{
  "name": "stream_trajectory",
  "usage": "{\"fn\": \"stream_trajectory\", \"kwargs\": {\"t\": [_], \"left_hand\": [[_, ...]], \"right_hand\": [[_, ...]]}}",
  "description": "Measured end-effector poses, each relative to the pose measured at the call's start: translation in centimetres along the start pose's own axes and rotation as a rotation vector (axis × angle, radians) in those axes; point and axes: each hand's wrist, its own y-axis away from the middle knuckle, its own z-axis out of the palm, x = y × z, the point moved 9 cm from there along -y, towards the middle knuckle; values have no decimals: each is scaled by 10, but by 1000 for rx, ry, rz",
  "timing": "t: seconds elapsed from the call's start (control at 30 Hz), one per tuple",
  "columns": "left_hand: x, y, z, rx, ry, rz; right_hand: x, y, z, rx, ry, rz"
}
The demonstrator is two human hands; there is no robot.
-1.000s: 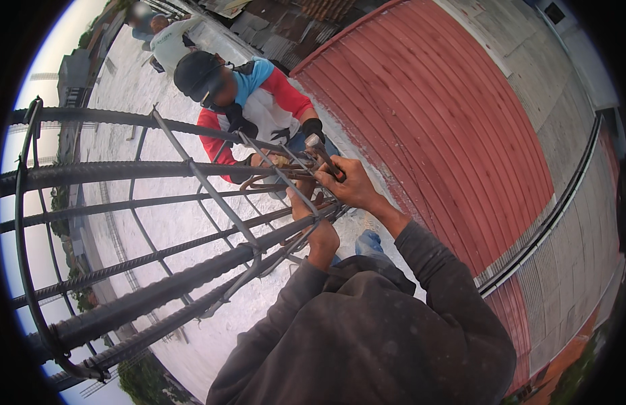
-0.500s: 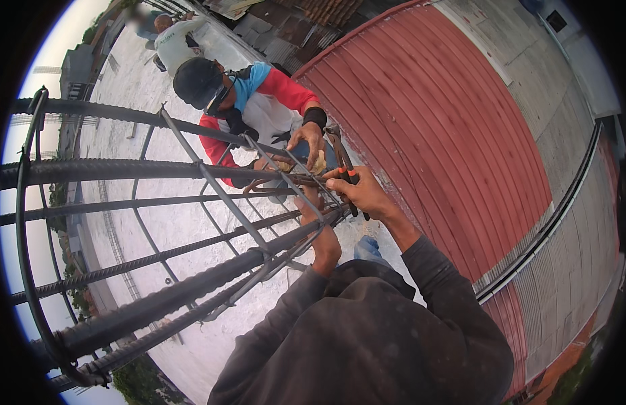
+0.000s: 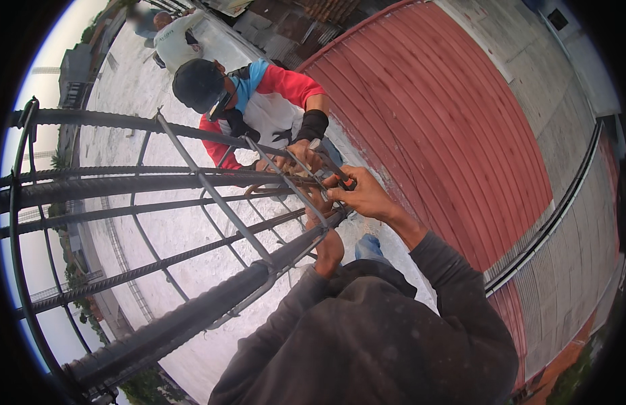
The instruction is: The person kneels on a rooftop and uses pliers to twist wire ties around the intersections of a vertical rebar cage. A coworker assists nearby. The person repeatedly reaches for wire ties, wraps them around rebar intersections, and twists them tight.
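My right hand [image 3: 364, 195] is closed around the handles of pincers [image 3: 335, 170], dark with orange marks, angled up and left to the end of a rebar cage. My left hand [image 3: 318, 208] reaches up among the bars beside a square stirrup [image 3: 305, 192]; bars hide most of its fingers. The cage's long ribbed bars [image 3: 164, 329] run from lower left toward both hands. Across from me, a co-worker in a dark cap [image 3: 199, 86] has both hands at the same bar ends, one of them [image 3: 306, 154] close to the pincers' head.
A pale roof surface [image 3: 117, 155] lies beneath the cage. To the right spreads a red ribbed metal roof [image 3: 434, 142], with grey roofing [image 3: 562, 250] beyond. Another person in a white shirt [image 3: 175, 46] is farther back at upper left. The large stirrup [image 3: 16, 223] rings the cage's left part.
The pincers have swung, their handles now mostly inside my right hand. The co-worker's raised hand has dropped onto the bars near them. The cage has shifted slightly in view.
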Motion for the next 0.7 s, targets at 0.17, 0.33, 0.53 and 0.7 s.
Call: {"fn": "stream_trajectory", "kwargs": {"t": [0.17,0.33,0.53,0.7], "left_hand": [[-20,-2,-4,35,-37,-59],[6,-8,1,16,139,129],[10,-5,0,11,151,202],[-31,-6,-6,-47,-84,-115]], "right_hand": [[-25,-17,-3,-87,430,-281],[-54,-23,4,-136,639,-663],[-61,-23,6,-134,462,-705],[-51,-17,15,-223,426,-761]]}}
